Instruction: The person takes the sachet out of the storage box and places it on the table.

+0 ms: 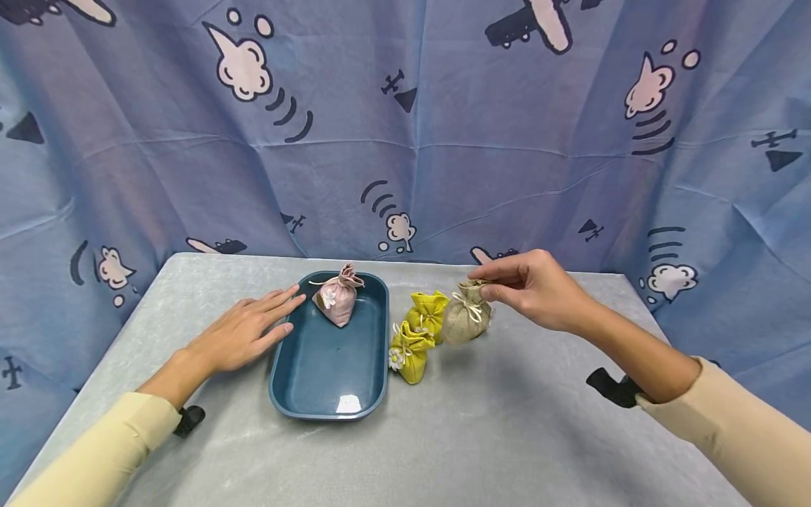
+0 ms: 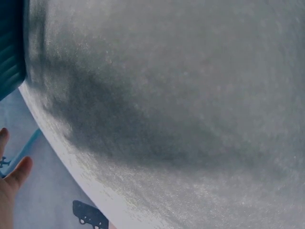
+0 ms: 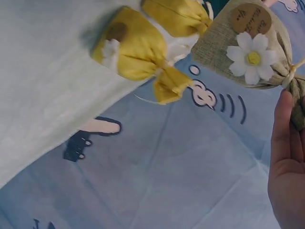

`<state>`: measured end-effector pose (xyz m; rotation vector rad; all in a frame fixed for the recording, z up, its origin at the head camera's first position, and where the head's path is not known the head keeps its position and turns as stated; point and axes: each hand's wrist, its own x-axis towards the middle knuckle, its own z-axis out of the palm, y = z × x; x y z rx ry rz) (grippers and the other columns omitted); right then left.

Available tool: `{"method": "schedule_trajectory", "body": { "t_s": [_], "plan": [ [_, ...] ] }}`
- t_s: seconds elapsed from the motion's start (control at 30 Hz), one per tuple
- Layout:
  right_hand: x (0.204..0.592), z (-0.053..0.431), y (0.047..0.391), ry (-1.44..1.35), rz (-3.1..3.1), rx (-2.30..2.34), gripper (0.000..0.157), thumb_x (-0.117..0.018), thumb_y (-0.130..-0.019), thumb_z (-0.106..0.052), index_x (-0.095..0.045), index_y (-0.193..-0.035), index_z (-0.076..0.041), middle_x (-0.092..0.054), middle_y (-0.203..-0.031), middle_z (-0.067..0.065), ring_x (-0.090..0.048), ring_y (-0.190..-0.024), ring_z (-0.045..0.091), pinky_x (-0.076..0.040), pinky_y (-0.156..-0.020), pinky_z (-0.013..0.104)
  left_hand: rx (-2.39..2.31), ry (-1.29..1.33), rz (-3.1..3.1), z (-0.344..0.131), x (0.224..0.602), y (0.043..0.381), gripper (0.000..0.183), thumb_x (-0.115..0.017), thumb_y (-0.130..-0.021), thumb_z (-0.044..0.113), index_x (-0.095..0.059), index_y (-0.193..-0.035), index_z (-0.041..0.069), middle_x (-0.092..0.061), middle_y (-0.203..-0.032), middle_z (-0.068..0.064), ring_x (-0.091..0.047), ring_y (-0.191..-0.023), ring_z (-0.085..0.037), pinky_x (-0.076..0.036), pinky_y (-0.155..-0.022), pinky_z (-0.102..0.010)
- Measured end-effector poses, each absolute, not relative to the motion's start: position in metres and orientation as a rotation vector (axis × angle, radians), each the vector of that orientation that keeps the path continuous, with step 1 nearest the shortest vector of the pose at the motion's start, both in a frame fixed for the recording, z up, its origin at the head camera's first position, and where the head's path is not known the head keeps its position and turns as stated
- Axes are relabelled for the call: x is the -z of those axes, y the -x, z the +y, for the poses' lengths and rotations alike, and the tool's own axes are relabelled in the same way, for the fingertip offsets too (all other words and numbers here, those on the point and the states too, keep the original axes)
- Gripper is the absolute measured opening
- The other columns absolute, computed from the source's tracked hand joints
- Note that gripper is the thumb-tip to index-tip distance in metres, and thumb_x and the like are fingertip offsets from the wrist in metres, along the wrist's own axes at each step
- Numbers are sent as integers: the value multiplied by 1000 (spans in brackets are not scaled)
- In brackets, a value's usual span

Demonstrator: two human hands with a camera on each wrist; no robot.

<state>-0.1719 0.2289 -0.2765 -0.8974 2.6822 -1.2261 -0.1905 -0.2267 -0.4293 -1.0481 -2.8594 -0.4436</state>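
My right hand (image 1: 538,290) pinches the gathered neck of a beige drawstring sachet (image 1: 465,320). The right wrist view shows a white flower and a round brown tag on this beige sachet (image 3: 255,47). Just left of it are two yellow sachets (image 1: 413,355), one in front of the other, beside the blue tray (image 1: 336,366). A pink sachet (image 1: 337,299) with a white flower leans in the tray's far end. My left hand (image 1: 243,331) has its fingers extended, resting at the tray's left rim; its thumb lies near that edge.
A pale grey cloth covers the table (image 1: 507,436). Behind it hangs a blue curtain (image 1: 355,141) printed with planes and clouds. Dark straps (image 1: 613,387) show at both wrists.
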Motion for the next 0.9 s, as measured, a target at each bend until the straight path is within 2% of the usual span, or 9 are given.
{"method": "schedule_trajectory", "body": {
  "t_s": [0.47, 0.9],
  "plan": [
    [328, 235, 175, 872, 2585, 1175, 23, -72, -87, 6, -74, -109, 4, -74, -107, 14, -72, -92, 19, -57, -76, 27, 446, 1041, -2874, -226, 428, 190, 55, -44, -106, 37, -37, -156, 15, -29, -162, -7, -35, -143, -35, -37, -102, -59],
    [351, 231, 177, 844, 2562, 1138, 22, -71, -88, 4, -73, -110, 5, -74, -104, 12, -72, -92, 21, -57, -78, 29, 447, 1035, -2878, -227, 429, 190, 55, -43, -107, 39, -36, -156, 15, -29, -162, -7, -35, -143, -35, -37, -102, -59]
  ]
}}
